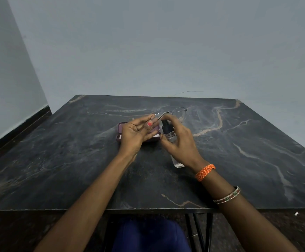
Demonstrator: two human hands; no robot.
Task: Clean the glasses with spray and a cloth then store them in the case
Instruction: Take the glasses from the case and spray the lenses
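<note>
Glasses (173, 114): thin wire frame, rounded-rectangular clear lenses, raised above the table, one lens pinched between thumb and fingers of the left hand (136, 134). Spray bottle (170, 135): clear cylinder with black pump top, gripped in the curled right hand (180, 142), nozzle just beside the glasses. Case (139, 138): mauve, hinged, lying open on the dark veined marble-look table (75, 160) behind the left hand.

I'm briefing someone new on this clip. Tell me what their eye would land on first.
First, the two hands meeting over the middle of the dark marbled table: the left hand pinches a pair of thin wire glasses, while the right hand holds a small clear spray bottle aimed at them. Just behind the left hand lies an open purple case.
</note>
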